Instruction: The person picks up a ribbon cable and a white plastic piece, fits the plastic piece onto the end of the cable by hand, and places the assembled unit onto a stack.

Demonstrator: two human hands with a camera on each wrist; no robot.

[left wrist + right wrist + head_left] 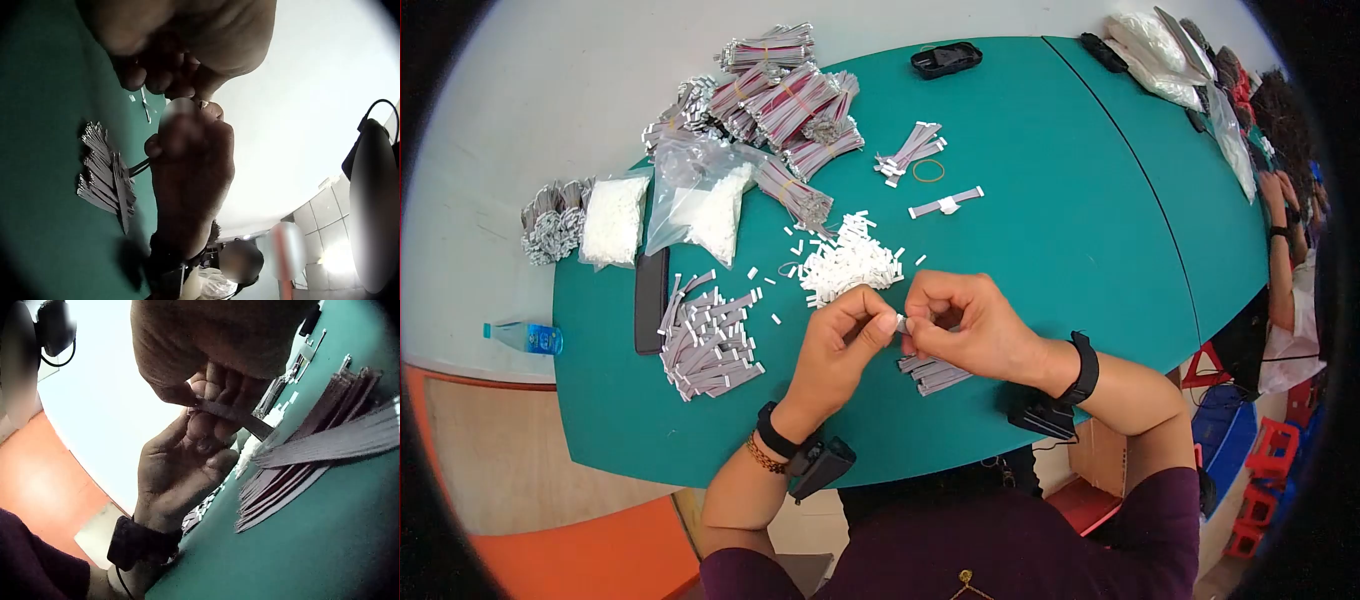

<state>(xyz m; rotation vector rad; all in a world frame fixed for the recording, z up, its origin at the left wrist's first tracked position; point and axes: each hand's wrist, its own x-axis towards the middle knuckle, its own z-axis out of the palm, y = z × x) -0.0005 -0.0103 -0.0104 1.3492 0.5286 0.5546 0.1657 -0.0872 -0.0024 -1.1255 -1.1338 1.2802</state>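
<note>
Both hands meet fingertip to fingertip over the table, just in front of a heap of small white connector pieces (850, 262). My right hand (980, 325) pinches a flat grey ribbon cable (234, 414) near its end; the rest of the strip trails out from under the fingers. My left hand (838, 345) pinches a small white connector (901, 321) at that end between thumb and forefinger, the fingertips mostly covering it. Under the right hand lies a stack of grey ribbon cables (935, 376), fanned out in the right wrist view.
Left of the hands lies a loose pile of grey cables with white ends (710, 340), beside a black case (651, 300). Bags of white pieces (614, 222) and bundled cables (790, 105) stand behind. A rubber band (928, 171) and one cable (946, 202) lie farther back.
</note>
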